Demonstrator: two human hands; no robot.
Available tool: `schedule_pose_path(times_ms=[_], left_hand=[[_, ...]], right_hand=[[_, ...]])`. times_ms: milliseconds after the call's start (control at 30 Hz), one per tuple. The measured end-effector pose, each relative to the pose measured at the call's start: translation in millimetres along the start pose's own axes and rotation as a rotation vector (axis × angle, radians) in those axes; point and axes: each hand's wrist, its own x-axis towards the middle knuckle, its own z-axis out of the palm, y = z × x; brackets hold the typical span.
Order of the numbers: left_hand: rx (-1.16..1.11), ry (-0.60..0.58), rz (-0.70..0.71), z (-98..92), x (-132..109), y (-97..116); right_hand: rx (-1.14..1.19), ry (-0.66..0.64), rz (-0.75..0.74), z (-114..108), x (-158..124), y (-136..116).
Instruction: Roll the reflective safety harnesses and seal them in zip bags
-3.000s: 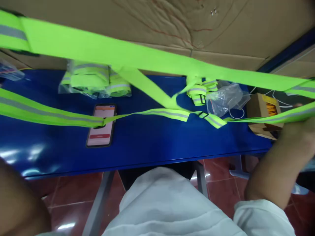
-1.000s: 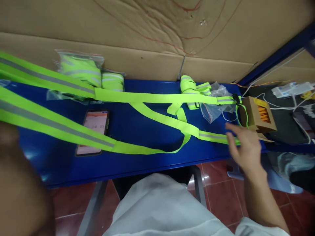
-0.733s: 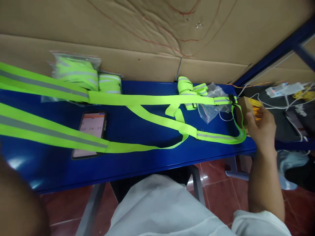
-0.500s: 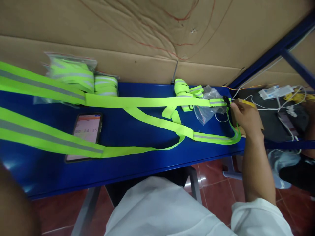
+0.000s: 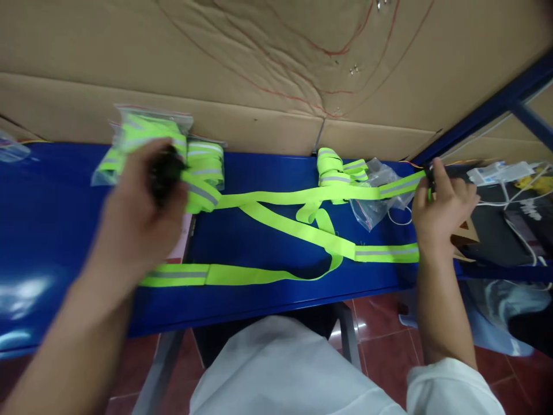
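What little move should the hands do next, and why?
Perhaps draw the left hand gently away from the right hand. The left holds a blurred black piece, the right grips the far side of the upper green strap, and between the hands that strap looks wavy, so a small pull might straighten it.

Straps [image 5: 298, 229] lie across the table [image 5: 52, 230] before bagged rolls [image 5: 205, 163].

2 arms [image 5: 444, 314] outstretched; left grip [image 5: 140, 210] curled, blurred; right grip [image 5: 443, 213] pinched.
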Motion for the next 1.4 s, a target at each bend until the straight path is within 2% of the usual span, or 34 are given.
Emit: schedule_pose_path(times_ms=[100, 167, 233, 300, 400, 500, 733, 1400], left_hand=[[0.287, -0.202, 0.075, 17.8, -12, 49], [0.422, -0.286, 0.153, 33.6, -21, 75], [0.478, -0.301, 0.180, 50.6, -29, 87], [0.472, -0.299, 0.174, 65.3, -35, 90], [0.430, -0.294, 0.166, 78.1, -40, 88], [0.391, -0.303, 0.178, 81.6, -42, 89], [0.375, -0.362, 0.157, 82.1, -42, 87], [0.267, -0.528, 0.086, 82.0, -41, 88]], right_hand=[[0.125, 0.171, -0.347, -27, -19, -53], [0.223, 0.197, -0.599, -41, -33, -89], [0.277, 0.168, -0.770, -48, -48, -118], [0.333, 0.113, -0.862, -48, -61, -138], [0.411, 0.064, -0.878, -44, -75, -150], [0.464, 0.050, -0.884, -40, -81, -150], [0.480, 0.011, -0.825, -36, -76, -142], [0.465, 0.010, -0.882, -39, -88, -148]])
